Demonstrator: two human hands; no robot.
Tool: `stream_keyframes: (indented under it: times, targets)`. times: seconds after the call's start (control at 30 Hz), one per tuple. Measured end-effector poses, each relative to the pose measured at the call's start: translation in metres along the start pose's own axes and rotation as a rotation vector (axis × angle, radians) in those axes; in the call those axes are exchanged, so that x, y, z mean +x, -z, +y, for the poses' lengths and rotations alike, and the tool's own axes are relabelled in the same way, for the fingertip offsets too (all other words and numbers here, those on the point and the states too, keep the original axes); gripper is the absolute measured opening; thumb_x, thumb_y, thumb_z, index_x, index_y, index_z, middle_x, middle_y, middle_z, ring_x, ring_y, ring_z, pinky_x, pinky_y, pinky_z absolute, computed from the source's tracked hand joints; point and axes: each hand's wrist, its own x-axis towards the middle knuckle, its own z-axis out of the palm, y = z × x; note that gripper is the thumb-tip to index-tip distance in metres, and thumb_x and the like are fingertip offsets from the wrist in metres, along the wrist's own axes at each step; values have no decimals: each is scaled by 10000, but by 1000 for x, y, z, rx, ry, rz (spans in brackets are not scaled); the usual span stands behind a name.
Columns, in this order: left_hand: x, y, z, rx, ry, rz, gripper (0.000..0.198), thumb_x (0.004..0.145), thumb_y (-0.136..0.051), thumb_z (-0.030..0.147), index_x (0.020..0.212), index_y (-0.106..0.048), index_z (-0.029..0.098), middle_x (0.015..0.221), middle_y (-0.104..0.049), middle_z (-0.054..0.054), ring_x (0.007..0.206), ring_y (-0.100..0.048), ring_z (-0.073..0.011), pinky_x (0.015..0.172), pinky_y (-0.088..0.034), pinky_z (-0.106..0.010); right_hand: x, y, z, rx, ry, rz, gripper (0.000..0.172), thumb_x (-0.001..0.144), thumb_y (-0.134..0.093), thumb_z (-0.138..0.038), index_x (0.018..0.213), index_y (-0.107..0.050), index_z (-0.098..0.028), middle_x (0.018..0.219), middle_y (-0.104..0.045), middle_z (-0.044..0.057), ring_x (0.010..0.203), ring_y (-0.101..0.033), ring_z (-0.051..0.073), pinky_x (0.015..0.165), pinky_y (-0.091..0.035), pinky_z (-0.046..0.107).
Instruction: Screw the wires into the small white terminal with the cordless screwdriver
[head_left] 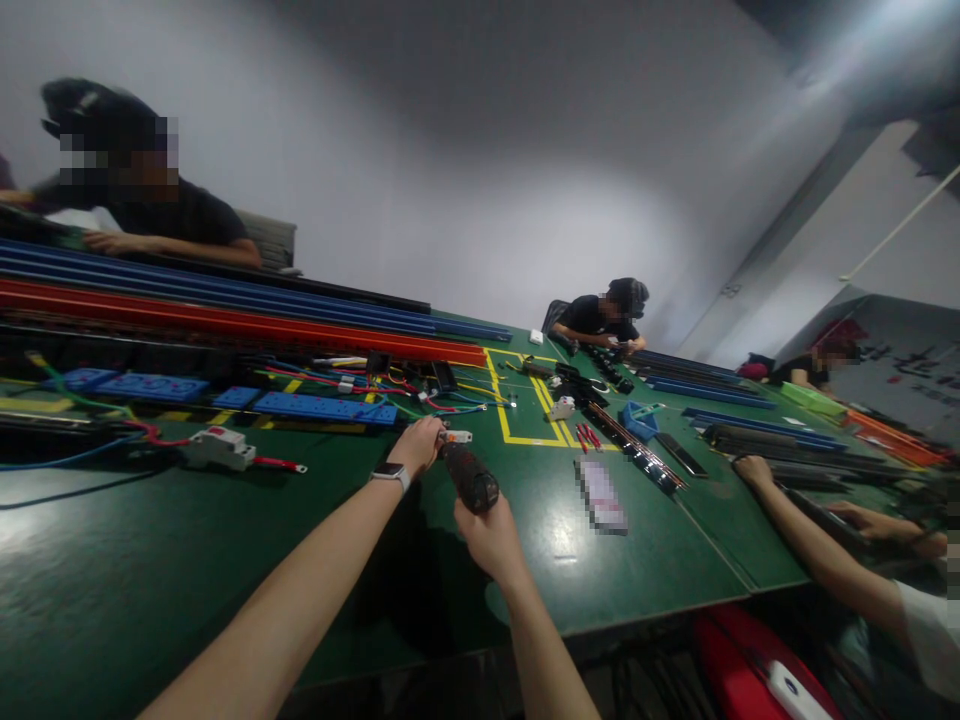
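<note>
My right hand (491,535) is closed round the black handle of a screwdriver (469,475), whose tip points at a small white part (457,437) on the green table (187,570). My left hand (418,443), with a watch on its wrist, is closed and pinches that white part from the left, holding it against the tabletop. Both forearms reach in from the lower edge of the view.
Long red and blue rails (225,315) lie along the far left. Blue terminal strips (322,407), loose wires and a white breaker (219,447) sit left of my hands. A yellow-taped rectangle (525,415) lies ahead. Other people work at the left, far end and right.
</note>
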Motion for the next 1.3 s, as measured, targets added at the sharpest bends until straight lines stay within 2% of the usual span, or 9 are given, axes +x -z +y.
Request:
stream_keyframes:
  times: [0.27,0.57,0.9,1.17,1.3]
  targets:
    - [2,-7,-6,9,-11,8,199,890,-541,143,1064,-633,175,1106,-635,-105,1056,-591,-213,975,-450,-341,-1,-1,2,-47,0,18,382,829,-602,-292,1202,-633,-211,866,-712,33,825,-663,227,666,-520,291]
    - [1,-5,-4,10,-9,10,197,889,-542,139,1059,-636,174,1099,-635,-101,1047,-592,-215,967,-451,-339,-1,0,1,-44,10,32,389,819,-611,-282,1202,-639,-214,849,-715,31,831,-677,234,673,-531,299]
    - [5,-16,-15,25,-59,27,199,898,-522,156,1071,-614,187,1098,-629,-99,1068,-589,-222,985,-448,-350,-2,-3,4,-48,42,47,416,839,-611,-268,1251,-625,-216,894,-719,35,835,-674,227,696,-535,297]
    - [7,-20,-16,-5,-35,12,217,888,-534,145,1083,-608,203,1121,-631,-92,1080,-590,-226,983,-441,-352,-2,-1,4,-80,92,31,405,870,-591,-229,1274,-612,-221,1017,-715,48,891,-675,218,767,-539,301]
    - [6,-17,-14,11,-25,2,202,886,-526,136,1059,-606,201,1105,-631,-96,1096,-587,-230,981,-437,-355,-1,-2,4,-67,107,40,382,872,-583,-226,1252,-624,-211,974,-714,46,860,-670,214,751,-541,298]
